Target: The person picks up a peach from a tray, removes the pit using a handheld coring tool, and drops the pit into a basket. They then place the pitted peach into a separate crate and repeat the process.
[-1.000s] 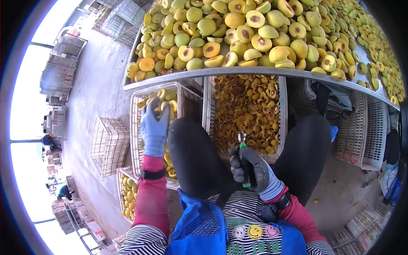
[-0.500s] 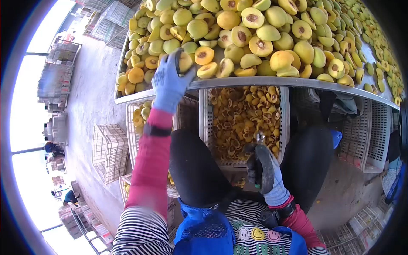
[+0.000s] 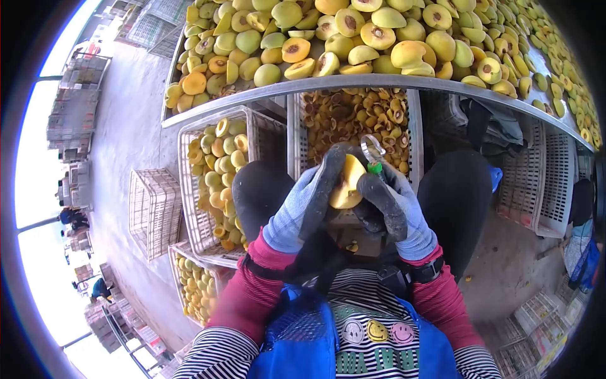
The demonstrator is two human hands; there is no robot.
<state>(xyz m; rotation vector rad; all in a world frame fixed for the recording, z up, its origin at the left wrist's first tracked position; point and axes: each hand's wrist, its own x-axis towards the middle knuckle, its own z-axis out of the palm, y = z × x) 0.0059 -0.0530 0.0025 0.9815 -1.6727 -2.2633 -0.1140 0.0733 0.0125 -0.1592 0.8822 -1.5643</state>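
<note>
A yellow fruit half (image 3: 348,182) is held in my gloved left hand (image 3: 320,189), above my lap. Close on its right, my gloved right hand (image 3: 394,199) is closed around a small tool (image 3: 374,151) with a green handle part and a curved metal loop that points up. The fingertips of my right hand are beside the fruit. Beyond both hands, a crate (image 3: 415,136) holds many scooped-out fruit pieces. Above it, the metal-edged table (image 3: 379,81) bears a large pile of halved fruit (image 3: 379,38).
Left of my knees, a crate (image 3: 187,183) of fruit halves stands by an empty crate (image 3: 153,211), with another fruit crate (image 3: 197,284) nearer me. Stacked crates (image 3: 536,177) stand at the right. Distant people (image 3: 101,288) are at the far left.
My left hand has come down from the pile to my lap with a fruit half. My right hand has risen with the tool to meet it. The view has shifted, showing more of the left crates.
</note>
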